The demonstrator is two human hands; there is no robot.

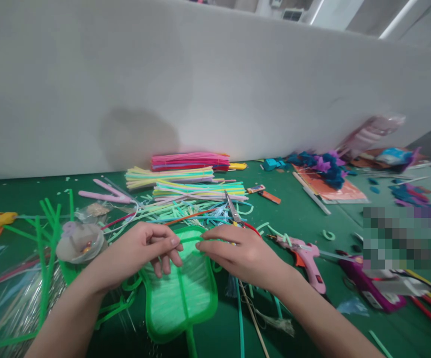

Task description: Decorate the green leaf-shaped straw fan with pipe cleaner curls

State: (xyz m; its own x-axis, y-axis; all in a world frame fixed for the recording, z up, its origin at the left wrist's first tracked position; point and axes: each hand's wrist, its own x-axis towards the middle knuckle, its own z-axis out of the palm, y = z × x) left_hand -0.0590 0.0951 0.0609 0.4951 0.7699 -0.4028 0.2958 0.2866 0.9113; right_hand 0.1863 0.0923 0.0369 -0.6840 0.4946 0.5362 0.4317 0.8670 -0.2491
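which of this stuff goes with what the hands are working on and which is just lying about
Likely part of the job:
- green fan-shaped piece, at the left hand and right hand
- loose green pipe cleaners, matching colour
- scissors, pink glue gun, possibly

Seemingly just lying about:
- purple flowers
- orange lighter
- pink bundle

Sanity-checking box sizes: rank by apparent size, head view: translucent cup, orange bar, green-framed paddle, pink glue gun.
1. Green-framed paddle
2. Translucent cup and pink glue gun, too alike to rank
3. Orange bar
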